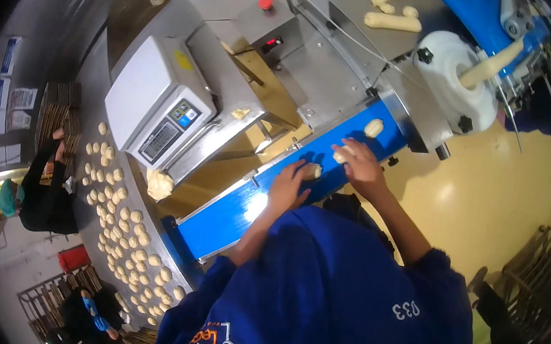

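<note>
Where fingers (351, 148) curl, pale dough (316, 172) seems softly rounded.

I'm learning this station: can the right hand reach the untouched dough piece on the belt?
Probably yes: the untouched dough piece on the blue belt lies near the right hand, nothing visible between, though that hand touches another piece.

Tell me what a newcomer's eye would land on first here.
Probably the bright blue belt slanting across the middle, where the left hand is at one dough piece and the right hand at another. Next, the many pale dough balls scattered over the steel table at left, and the bulky white scale above them in the picture.
</note>
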{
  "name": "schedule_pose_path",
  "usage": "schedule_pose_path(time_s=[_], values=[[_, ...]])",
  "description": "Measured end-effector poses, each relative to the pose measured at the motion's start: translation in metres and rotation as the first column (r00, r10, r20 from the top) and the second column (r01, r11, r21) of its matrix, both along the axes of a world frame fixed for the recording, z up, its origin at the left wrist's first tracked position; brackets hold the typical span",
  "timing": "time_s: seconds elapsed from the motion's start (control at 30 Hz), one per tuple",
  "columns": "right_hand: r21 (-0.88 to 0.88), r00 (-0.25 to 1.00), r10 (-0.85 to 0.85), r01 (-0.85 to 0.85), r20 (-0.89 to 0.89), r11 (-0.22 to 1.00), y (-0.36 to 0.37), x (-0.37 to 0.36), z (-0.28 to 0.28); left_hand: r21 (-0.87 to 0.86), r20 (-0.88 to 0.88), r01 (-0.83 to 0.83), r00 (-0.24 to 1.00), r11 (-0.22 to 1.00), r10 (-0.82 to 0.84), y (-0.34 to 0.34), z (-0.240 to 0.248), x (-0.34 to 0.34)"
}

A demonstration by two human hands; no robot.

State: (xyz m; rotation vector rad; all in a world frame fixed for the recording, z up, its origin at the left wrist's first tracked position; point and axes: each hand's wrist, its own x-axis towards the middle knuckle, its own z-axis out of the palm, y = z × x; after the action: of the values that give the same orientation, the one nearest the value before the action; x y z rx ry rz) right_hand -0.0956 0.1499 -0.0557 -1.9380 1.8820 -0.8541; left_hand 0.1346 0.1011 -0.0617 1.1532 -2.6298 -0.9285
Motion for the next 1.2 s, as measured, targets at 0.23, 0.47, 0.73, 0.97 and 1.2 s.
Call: schedule_pose_path(time_s=[0.23, 0.47, 0.73, 0.97, 1.2], values=[[0.072, 0.992, 0.125, -0.128, 0.034, 0.989, -0.014, 0.000, -0.071, 0.000, 0.109, 0.049, 0.993, 0.999, -0.049, -0.018, -0.062, -0.007], [0.417, -0.215, -0.415, -0.040, 0.884, 0.908, -0.003, -0.050, -0.051, 0.969, -0.154, -0.111, 0.429, 0.221, 0.890, -0.020, -0.018, 0.027], [0.089, 0.996, 0.007, -0.015, 0.085, 0.996, -0.033, -0.056, -0.046, 0.115, -0.749, -0.512, 0.518, 0.851, 0.413, -0.130, 0.221, 0.100], [0.175, 0.970, 0.177, -0.148, -0.164, 0.973, -0.047, -0.042, -0.067, -0.767, -0.141, -0.336, 0.919, 0.546, 0.368, -0.187, 0.254, 0.063], [0.446, -0.042, -0.455, -0.136, 0.890, 0.885, -0.009, -0.050, -0.050, 0.358, -0.084, 0.033, 0.996, 0.933, -0.003, -0.096, 0.107, -0.101]])
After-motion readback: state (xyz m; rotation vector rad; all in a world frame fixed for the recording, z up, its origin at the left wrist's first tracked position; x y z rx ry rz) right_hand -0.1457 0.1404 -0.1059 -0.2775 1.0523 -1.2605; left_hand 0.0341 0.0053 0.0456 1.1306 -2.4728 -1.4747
